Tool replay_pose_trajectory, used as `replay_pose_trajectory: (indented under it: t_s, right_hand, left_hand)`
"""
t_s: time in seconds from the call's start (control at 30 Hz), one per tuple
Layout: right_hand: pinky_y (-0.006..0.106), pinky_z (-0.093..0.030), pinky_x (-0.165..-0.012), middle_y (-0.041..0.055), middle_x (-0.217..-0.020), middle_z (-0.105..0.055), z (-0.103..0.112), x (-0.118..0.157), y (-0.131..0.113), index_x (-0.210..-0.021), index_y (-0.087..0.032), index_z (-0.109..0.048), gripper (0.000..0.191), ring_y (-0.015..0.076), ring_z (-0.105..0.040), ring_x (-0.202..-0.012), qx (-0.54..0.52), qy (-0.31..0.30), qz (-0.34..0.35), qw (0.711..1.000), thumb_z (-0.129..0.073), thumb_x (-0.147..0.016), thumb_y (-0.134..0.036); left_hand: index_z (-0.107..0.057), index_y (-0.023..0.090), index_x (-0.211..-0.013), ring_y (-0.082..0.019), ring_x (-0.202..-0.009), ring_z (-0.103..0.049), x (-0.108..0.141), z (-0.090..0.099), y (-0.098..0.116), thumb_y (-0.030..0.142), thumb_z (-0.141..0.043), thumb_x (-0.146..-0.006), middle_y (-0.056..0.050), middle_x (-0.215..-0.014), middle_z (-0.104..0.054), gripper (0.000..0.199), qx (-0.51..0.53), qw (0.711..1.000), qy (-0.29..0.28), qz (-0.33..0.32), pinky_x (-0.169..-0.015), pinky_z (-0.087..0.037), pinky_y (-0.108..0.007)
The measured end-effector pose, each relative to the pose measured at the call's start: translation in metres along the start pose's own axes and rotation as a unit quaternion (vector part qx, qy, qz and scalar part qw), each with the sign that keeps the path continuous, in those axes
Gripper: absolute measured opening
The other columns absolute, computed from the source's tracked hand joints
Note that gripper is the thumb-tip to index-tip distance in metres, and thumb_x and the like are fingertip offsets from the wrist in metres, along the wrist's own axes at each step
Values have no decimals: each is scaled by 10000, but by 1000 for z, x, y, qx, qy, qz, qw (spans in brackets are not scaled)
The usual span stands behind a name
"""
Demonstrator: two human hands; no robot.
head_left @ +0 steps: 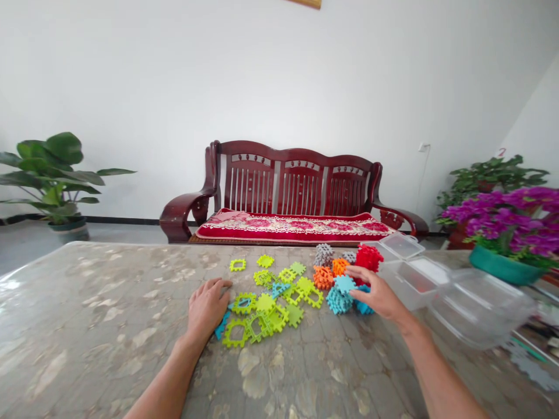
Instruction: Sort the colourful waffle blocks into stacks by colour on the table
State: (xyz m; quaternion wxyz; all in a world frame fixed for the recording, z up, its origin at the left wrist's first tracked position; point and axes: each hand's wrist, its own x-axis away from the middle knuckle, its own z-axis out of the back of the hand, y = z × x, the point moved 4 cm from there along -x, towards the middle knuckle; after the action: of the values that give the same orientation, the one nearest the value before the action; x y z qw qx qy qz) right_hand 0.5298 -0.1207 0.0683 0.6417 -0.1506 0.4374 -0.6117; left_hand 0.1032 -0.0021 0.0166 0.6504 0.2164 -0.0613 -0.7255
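Note:
My right hand [371, 290] holds a light-blue toothed square tile [345, 284] between thumb and fingers, over a stack of turquoise tiles [339, 301]. Darker blue tiles [364, 305] sit partly hidden below that hand. On the table my left hand [208, 307] rests palm down, fingers loosely apart, beside a blue tile [222, 326] at the edge of a spread of lime-green interlocking tiles [265, 303]. Some of these are open frames and others solid. A blue triangular piece [279, 289] lies among them.
Behind my right hand are orange tiles [323, 277], a grey stack [324, 255] and a red stack [369, 256]. Clear plastic boxes [480, 308] with open lids stand at right, near purple flowers in a teal pot [502, 265]. A wooden bench [297, 180] stands beyond the table [109, 326].

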Motion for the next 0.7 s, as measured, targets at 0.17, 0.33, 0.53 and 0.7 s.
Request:
replay_pose_trajectory:
  t_s: [0.17, 0.33, 0.53, 0.7]
  right_hand:
    - [464, -486, -1020, 111, -1212, -705, -1, 3, 2, -1211, -201, -656, 569, 268, -654, -1132, 27, -43, -7, 999, -665, -642, -218]
    - [461, -490, -1002, 66, -1145, -729, -1, 1, -9, -1098, -238, -732, 466, 269, -647, -1096, 118, -10, 15, 993, -633, -644, -212]
    - [422, -494, -979, 65, -1079, -746, -48, -1, -45, -1055, -234, -742, 350, 244, -667, -1038, 96, -35, 39, 994, -592, -741, -209]
    - [402, -489, -957, 50, -1073, -746, -118, -8, -79, -1041, -243, -736, 310, 230, -664, -1041, 104, -113, 78, 985, -591, -776, -171]
  left_hand:
    - [-705, 281, -1143, -273, -1241, -564, 0, 0, 0, 250, -452, -853, -67, -1345, -632, 386, -5, 1000, -3, 1, -1063, -388, -435]
    - [-709, 286, -1127, -264, -1229, -569, 1, 1, 0, 249, -465, -850, -60, -1331, -642, 371, -1, 1000, 8, 1, -1056, -389, -420]
    - [-711, 285, -1119, -249, -1232, -565, 1, 1, 1, 220, -478, -840, -54, -1335, -639, 369, 21, 1000, 3, 5, -1072, -372, -408]
    - [-715, 246, -1120, -222, -1151, -618, -3, 1, -3, 157, -440, -839, -57, -1220, -704, 403, 98, 995, 7, 33, -1030, -424, -358]
